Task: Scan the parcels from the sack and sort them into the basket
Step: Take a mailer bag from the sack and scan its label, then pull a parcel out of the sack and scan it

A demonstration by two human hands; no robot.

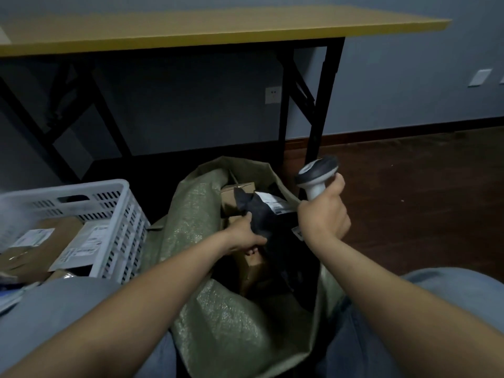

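Note:
A green woven sack (201,214) stands open between my knees, with cardboard boxes (234,195) and dark bags inside. My left hand (242,236) reaches into the sack and grips a black plastic parcel (261,211) with a white label (272,203) on its upper side. My right hand (324,211) holds a white and grey barcode scanner (316,175) by its handle above the sack's right rim, with the scanner head tipped toward the left. A white plastic basket (117,222) stands to the left of the sack.
Several labelled parcels (41,241) lie in the basket. A yellow-topped folding table (191,31) with black legs (316,124) stands right behind the sack. Dark wooden floor (409,192) stretches to the right. My knees in blue jeans (54,317) flank the sack.

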